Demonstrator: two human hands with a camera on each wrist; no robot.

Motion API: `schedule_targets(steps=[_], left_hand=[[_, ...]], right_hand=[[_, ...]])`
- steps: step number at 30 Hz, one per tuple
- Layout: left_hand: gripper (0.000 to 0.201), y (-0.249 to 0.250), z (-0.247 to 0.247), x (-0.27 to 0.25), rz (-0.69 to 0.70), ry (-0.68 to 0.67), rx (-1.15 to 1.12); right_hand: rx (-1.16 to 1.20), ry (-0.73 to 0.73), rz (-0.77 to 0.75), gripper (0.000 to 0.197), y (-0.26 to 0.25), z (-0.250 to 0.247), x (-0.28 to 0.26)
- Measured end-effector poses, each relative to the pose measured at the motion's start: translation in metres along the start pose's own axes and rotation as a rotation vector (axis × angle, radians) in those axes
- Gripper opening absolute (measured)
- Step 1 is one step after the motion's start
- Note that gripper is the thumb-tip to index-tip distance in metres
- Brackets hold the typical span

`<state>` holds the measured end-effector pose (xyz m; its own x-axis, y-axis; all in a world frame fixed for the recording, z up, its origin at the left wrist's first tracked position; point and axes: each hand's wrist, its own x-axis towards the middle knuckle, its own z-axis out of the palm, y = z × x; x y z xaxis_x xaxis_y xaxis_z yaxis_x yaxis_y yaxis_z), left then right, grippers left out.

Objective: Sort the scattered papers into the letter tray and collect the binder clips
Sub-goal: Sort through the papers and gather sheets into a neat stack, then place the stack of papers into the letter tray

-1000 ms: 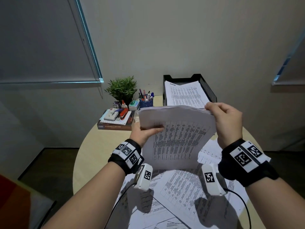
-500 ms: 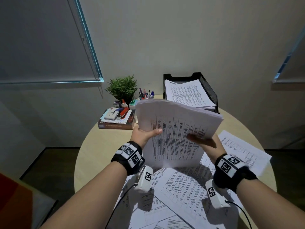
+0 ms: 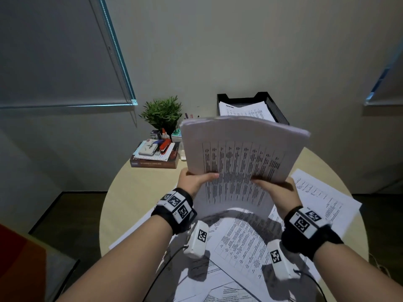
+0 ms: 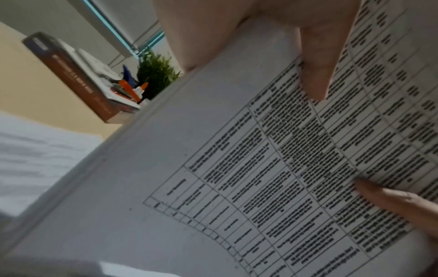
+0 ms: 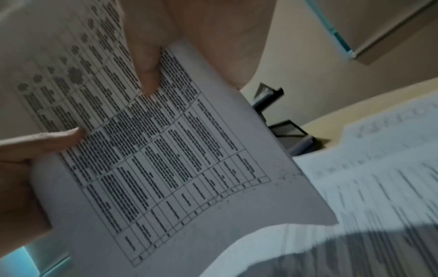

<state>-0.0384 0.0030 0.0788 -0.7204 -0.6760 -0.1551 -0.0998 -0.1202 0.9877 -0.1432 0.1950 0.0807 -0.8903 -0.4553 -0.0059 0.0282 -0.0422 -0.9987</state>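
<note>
I hold a thick stack of printed papers (image 3: 239, 158) upright above the round table, its printed tables facing me. My left hand (image 3: 194, 182) grips the stack's lower left edge, thumb across the front. My right hand (image 3: 274, 188) grips the lower right, thumb on the print. The wrist views show the same paper stack (image 4: 237, 168) (image 5: 177, 159) with a thumb pressed on it. Behind the stack stands the black mesh letter tray (image 3: 277, 110) with sheets inside. More loose papers (image 3: 322, 192) lie on the table below and to the right. No binder clips show.
A potted plant (image 3: 162, 114) and a book pile (image 3: 154, 162) topped with small stationery and a red stapler sit at the table's back left. The tan table (image 3: 135, 192) shows bare on its left side. Wrist-camera cables hang below both arms.
My right hand moved from the stack's top right corner down to its lower right edge. The stack rose and now stands more upright, hiding the pen cup.
</note>
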Motion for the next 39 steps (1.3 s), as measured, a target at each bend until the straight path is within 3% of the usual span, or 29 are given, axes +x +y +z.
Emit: schedule_targets(steps=[1, 2, 6, 9, 11, 16, 19, 22, 24, 26, 28, 29, 32, 36, 37, 39], left_hand=[[0.044, 0.004, 0.0, 0.001, 0.027, -0.019, -0.029], [0.037, 0.006, 0.0, 0.002, 0.054, -0.038, -0.033], [0.033, -0.032, 0.001, 0.005, -0.115, -0.036, 0.132], [0.028, -0.058, 0.003, 0.004, -0.18, -0.037, 0.178], [0.025, -0.057, 0.004, 0.006, -0.17, -0.061, 0.185], [0.032, -0.045, 0.008, 0.014, -0.192, -0.111, 0.195], [0.043, -0.054, 0.011, 0.01, -0.317, -0.135, 0.19], [0.06, -0.069, 0.008, 0.003, -0.438, -0.264, 0.551], [0.074, -0.077, 0.003, -0.004, -0.501, -0.364, 0.645], [0.063, -0.087, 0.0, -0.01, -0.51, -0.467, 0.602], [0.049, -0.094, -0.001, -0.015, -0.515, -0.516, 0.57], [0.047, -0.098, -0.001, -0.014, -0.519, -0.51, 0.552], [0.043, -0.097, 0.003, -0.012, -0.516, -0.503, 0.434], [0.047, -0.087, 0.008, -0.012, -0.568, -0.608, 0.367], [0.049, -0.088, 0.007, -0.013, -0.628, -0.637, 0.31], [0.043, -0.089, 0.007, -0.015, -0.75, -0.692, 0.171]], right_hand=[[-0.003, -0.01, -0.038, 0.034, -0.003, -0.002, 0.003], [-0.004, -0.018, -0.056, 0.035, -0.002, -0.005, 0.005], [-0.118, 0.011, 0.182, 0.019, 0.028, -0.006, 0.003], [-0.172, 0.043, 0.323, 0.033, 0.057, -0.003, 0.0], [-0.185, 0.068, 0.324, 0.038, 0.06, -0.003, 0.001], [-0.143, 0.069, 0.307, 0.025, 0.048, -0.006, 0.011], [-0.2, 0.055, 0.357, 0.023, 0.051, -0.015, 0.015], [-0.255, 0.016, 0.466, 0.016, 0.06, -0.027, 0.012], [-0.178, -0.008, 0.556, 0.016, 0.069, -0.035, 0.007], [-0.131, -0.053, 0.642, 0.019, 0.077, -0.04, 0.001], [-0.258, -0.099, 0.699, 0.018, 0.088, -0.045, -0.002], [-0.29, -0.105, 0.707, 0.026, 0.093, -0.048, -0.003], [-0.298, -0.056, 0.775, 0.073, 0.103, -0.054, 0.0], [-0.319, -0.091, 0.786, 0.122, 0.103, -0.063, 0.027], [-0.31, -0.092, 0.779, 0.125, 0.106, -0.068, 0.036], [-0.261, -0.065, 0.761, 0.103, 0.111, -0.078, 0.056]])
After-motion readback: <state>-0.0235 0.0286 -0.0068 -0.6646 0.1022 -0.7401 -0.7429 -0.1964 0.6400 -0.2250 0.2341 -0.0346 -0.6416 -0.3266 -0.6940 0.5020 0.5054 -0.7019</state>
